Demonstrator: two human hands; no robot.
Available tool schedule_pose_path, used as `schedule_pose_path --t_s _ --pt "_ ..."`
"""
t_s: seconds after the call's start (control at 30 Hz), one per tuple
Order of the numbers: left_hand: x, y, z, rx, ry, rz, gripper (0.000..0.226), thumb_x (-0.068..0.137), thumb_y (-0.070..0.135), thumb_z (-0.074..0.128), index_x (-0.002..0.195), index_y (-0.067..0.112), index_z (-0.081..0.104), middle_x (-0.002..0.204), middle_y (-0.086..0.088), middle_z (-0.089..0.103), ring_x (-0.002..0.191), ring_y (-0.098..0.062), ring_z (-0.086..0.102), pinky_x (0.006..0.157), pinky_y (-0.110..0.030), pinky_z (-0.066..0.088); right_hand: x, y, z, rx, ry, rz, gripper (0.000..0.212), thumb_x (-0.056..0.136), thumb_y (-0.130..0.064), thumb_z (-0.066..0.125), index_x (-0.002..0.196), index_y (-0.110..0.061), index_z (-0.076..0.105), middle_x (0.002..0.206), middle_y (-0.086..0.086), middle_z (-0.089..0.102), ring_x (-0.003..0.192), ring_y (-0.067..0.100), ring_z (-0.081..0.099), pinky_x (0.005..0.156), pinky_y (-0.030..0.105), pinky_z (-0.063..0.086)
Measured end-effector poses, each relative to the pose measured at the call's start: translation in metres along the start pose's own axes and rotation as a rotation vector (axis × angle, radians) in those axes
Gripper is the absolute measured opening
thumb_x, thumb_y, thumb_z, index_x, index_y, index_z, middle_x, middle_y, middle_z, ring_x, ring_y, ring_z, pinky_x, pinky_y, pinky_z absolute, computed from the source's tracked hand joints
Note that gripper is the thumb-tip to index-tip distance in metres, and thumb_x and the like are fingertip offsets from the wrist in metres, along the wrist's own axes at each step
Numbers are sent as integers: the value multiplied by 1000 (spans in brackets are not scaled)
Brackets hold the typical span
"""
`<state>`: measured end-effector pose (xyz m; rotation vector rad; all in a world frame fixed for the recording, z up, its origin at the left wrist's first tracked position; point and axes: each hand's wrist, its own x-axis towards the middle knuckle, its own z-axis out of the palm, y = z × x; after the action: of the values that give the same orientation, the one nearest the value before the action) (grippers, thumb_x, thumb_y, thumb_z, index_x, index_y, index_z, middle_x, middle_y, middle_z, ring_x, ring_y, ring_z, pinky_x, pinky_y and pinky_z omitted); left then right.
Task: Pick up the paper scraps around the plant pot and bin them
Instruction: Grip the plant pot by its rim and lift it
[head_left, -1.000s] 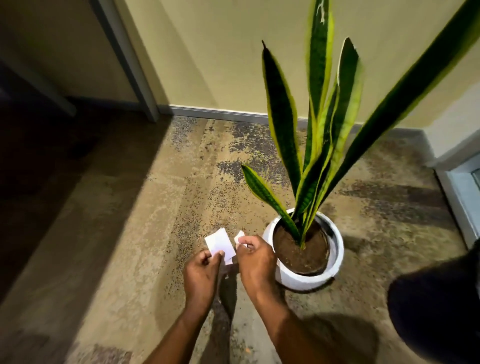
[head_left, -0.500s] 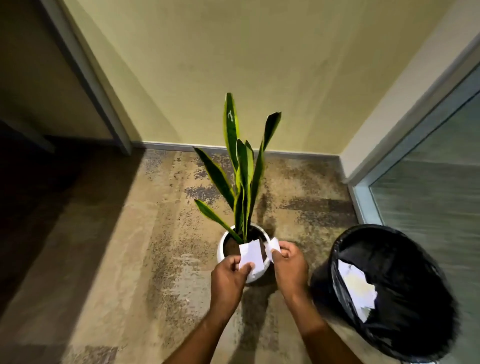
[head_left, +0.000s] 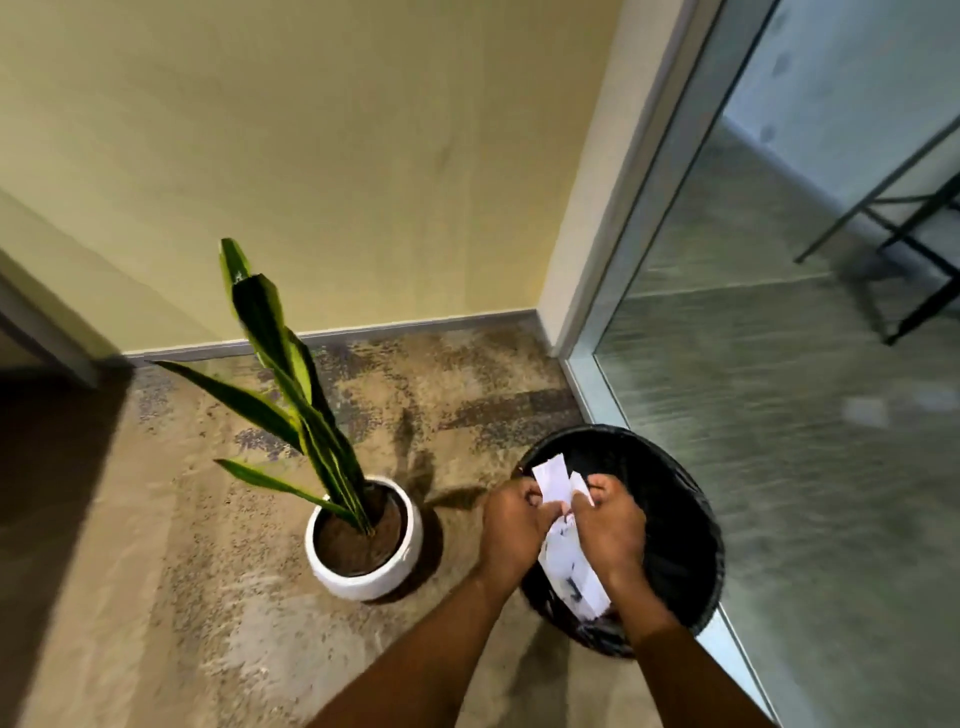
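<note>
Both of your hands are over the open mouth of the black-lined bin (head_left: 691, 519), each pinched shut on paper. Your left hand (head_left: 511, 525) grips the larger white scrap (head_left: 551, 480) by its lower edge, so most of the sheet stands free above your knuckles. Your right hand (head_left: 608, 525) clamps a smaller scrap (head_left: 579, 486) between thumb and fingers. More white paper (head_left: 571, 577) already lies inside the bin below your wrists.

These scraps look very light and thin, limp rather than stiff, so they will likely flutter and drift instead of dropping straight. Keep them low over the liner before you let go, or one may sail out onto the carpet. They take no force to hold; a pinch at an edge or corner is enough, and a crumple would make them fall truer.

The carpet around the white plant pot (head_left: 363, 577) shows no further scraps from here, though its far side is hidden.
</note>
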<state>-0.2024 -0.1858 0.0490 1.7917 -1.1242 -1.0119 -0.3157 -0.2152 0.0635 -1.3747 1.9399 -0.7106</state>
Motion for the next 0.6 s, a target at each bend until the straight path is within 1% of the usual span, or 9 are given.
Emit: schedule_pose_path --t_s 0.07,0.1,0.2,0.27,0.33,0.4,0.47,0.53,0.6 --pt "0 -2 16 36 -85 69 22 83 29 68 74 9 68 72 -13 70 60 -6 55 62 -34 46 9 13 -4 -40 12 1 36 82 -16 66 117 -5 63 110 18 66 103 34 62 85 32 44" --pt "-2 -2 20 57 -99 109 21 89 28 63 80 9 70 77 -10 72 65 -5 59 65 -31 47 13 17 -5 -50 34 -12 39 82 -14 67 118 -3 61 114 21 64 106 35 60 89 32 43" --pt "-16 -11 13 51 -42 127 21 96 26 54 92 15 72 89 5 74 80 0 64 73 -27 49 15 17 -2 -81 81 -101 30 80 -6 66 110 0 65 110 23 62 103 37 59 89 28 36" --pt "-29 -27 -4 29 109 81 20 94 25 54 95 20 73 92 12 73 83 5 63 76 -22 49 8 7 9 -48 129 -213 19 79 -4 64 97 -3 69 97 17 67 94 36 62 85 33 42" --pt "-44 -54 -31 7 339 -21 18 90 23 54 90 19 72 87 8 72 83 -6 64 76 -26 49 -8 -7 27 30 137 -309 11 80 -6 60 86 -10 69 82 11 69 80 31 64 73 34 48" --pt "-55 -92 -65 32 552 -178 10 89 15 60 90 16 70 87 1 71 86 -18 64 76 -31 47 -25 -22 55 88 -11 -286 9 83 -9 60 82 -16 66 76 3 68 72 23 62 66 30 47" --pt "-56 -136 -103 118 650 -375 14 87 13 64 100 9 68 98 -11 70 94 -30 64 82 -35 46 -36 -26 102 101 -264 -110 5 85 -21 62 90 -21 63 84 -1 68 76 21 65 72 34 54" --pt "-44 -178 -136 205 598 -552 34 88 18 64 116 -1 61 111 -22 67 106 -38 61 90 -41 46 -43 -22 149 23 -450 46 31 83 -31 61 111 -17 59 103 6 69 89 29 67 79 44 56" --pt "-21 -216 -158 252 433 -649 52 91 26 59 130 -7 49 118 -28 63 111 -41 59 94 -43 48 -49 -18 191 -107 -540 107 50 84 -31 59 129 -10 50 119 16 63 106 35 61 90 42 51"
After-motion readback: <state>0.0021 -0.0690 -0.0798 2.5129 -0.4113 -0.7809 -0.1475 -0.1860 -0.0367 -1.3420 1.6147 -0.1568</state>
